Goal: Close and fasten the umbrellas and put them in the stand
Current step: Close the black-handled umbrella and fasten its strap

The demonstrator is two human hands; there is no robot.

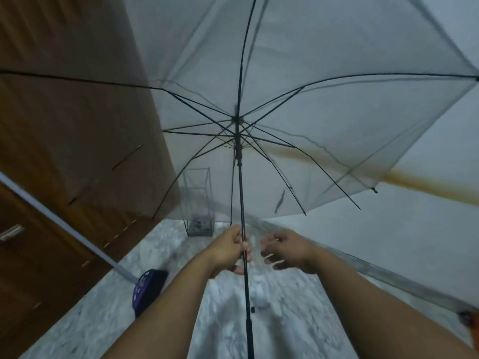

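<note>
umbrella [298, 81] open at frame centre: light, thin ribs bendy. left hand [230, 251] grips the stiff shaft [240, 193]; right hand [287, 251] spread, empty. pull at the runner [238, 151].

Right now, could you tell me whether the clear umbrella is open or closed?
Open: the clear umbrella has its canopy spread and ribs fanned out from the shaft, which the left hand grips.

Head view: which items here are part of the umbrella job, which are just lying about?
Job:
- open clear umbrella, its shaft gripped by the left hand
- right hand, open beside the shaft
- wire stand on the floor beyond

Lying about:
- purple-headed mop with grey handle
- wooden door
- marble floor
</note>
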